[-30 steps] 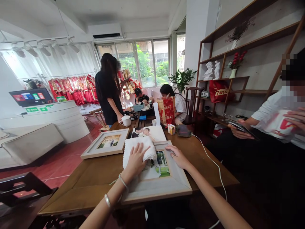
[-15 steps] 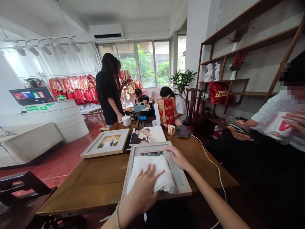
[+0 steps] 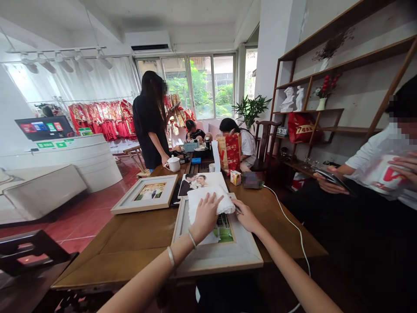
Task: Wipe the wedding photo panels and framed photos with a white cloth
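My left hand (image 3: 206,214) lies with spread fingers on a folded white cloth (image 3: 199,199). The cloth covers the upper part of a picture frame (image 3: 224,258) in front of me. Beneath it shows part of a photo with green in it (image 3: 226,235). My right hand (image 3: 246,217) grips the frame's right edge near the upper corner; some of its fingertips are hidden. A second framed picture (image 3: 122,202) lies to the left. Behind the near frame is a wedding photo panel (image 3: 213,180), partly covered by the cloth.
The wooden table (image 3: 130,239) also bears a white teapot (image 3: 173,164), a red paper bag (image 3: 230,152), a small box (image 3: 235,177) and a white cable (image 3: 289,211). A person with a phone (image 3: 332,179) sits at right; several others are at the table's far end.
My left hand has pushed the cloth away from me, up the frame, uncovering more of the photo. My right hand has shifted slightly, its fingers now curled at the frame's edge.
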The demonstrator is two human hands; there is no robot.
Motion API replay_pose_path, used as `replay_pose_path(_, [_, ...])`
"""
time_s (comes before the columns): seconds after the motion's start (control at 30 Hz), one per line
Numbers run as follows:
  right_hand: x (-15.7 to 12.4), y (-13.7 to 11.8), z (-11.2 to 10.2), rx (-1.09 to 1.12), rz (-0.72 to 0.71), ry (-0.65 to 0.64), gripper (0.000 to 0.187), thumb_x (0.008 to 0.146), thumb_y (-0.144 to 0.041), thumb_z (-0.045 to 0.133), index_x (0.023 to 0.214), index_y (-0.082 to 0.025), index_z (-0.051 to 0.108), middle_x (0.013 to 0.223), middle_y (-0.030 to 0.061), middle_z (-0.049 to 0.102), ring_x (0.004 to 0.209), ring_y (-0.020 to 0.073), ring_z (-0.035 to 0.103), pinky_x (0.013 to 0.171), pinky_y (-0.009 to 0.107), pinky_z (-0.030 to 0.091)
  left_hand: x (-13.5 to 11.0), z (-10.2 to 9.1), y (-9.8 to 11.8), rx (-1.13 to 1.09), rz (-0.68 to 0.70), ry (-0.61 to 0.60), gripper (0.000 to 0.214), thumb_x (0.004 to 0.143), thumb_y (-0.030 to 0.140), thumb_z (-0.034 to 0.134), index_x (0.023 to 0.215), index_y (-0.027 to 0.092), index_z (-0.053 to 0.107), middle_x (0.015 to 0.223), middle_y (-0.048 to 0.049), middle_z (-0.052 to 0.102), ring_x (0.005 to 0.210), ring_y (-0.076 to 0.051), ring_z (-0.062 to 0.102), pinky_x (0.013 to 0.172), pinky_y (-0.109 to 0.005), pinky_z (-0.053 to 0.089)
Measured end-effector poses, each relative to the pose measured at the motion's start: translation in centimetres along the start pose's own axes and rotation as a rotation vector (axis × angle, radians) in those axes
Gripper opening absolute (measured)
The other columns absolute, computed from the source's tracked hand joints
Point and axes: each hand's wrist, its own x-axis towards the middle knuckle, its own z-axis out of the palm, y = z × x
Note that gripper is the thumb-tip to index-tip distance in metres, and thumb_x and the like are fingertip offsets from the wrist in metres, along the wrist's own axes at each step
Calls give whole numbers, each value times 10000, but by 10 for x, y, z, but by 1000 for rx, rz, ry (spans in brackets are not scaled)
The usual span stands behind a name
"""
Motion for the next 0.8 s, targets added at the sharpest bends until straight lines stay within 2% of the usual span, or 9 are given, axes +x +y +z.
replay_pose_path(0.1, [0, -5, -1, 22, -26, -2, 628, 572, 4, 419, 1128, -204, 624, 1201, 69, 632, 1146, 227, 559, 1024, 426, 388, 10, 6, 9, -40, 42, 0, 688, 811, 56, 437, 1442, 251, 248, 1487, -102, 307, 1384, -298, 212, 1095, -512, 243])
replay_pose_path(0.17, [-1, -8, -3, 10, -39, -4, 625, 573, 4, 422, 1127, -202, 626, 1190, 70, 638, 1133, 230, 565, 1012, 424, 399, 14, 7, 8, -68, 77, -24, 663, 817, 79, 441, 1437, 239, 267, 1490, -92, 304, 1388, -298, 197, 1102, -520, 222])
replay_pose_path(0.33, [1, -6, -3, -27, -44, 0, 412, 698, -78, 453, 1016, -193, 687, 1190, 88, 640, 1166, 235, 543, 1025, 421, 385, 7, 1, -7, -115, 207, -148, 610, 796, 115, 480, 1378, 272, 383, 1495, 5, 311, 1400, -279, 155, 1119, -514, 193])
replay_pose_path(0.43, [2, -1, -3, -32, -23, 27, 378, 765, -119, 414, 1006, -198, 694, 1191, 93, 639, 1164, 226, 544, 1025, 424, 386, -12, -3, -7, -190, 262, -234, 654, 772, 118, 484, 1402, 220, 340, 1504, -23, 285, 1409, -282, 103, 1126, -533, 147])
replay_pose_path(0.57, [2, 4, -3, -21, -15, 15, 386, 754, -118, 424, 1021, -211, 687, 1179, 89, 644, 1169, 215, 545, 1032, 417, 380, -44, -12, 6, -277, 337, -300, 690, 768, 131, 474, 1427, 218, 287, 1512, -27, 261, 1412, -269, 95, 1132, -532, 141])
replay_pose_path(0.7, [2, 5, -4, -23, 1, -5, 311, 796, -195, 456, 1007, -202, 684, 1192, 103, 632, 1187, 225, 534, 1044, 428, 367, -77, -20, 23, -244, 438, -276, 708, 750, 99, 497, 1406, 298, 318, 1519, 26, 242, 1409, -296, 92, 1121, -587, 136])
replay_pose_path(0.8, [2, 4, -3, -48, 29, -14, 299, 781, -180, 475, 998, -194, 681, 1195, 108, 628, 1195, 231, 526, 1052, 434, 355, -98, -19, 36, -142, 450, -259, 668, 797, 65, 460, 1404, 308, 325, 1499, 7, 293, 1397, -340, 126, 1085, -648, 179])
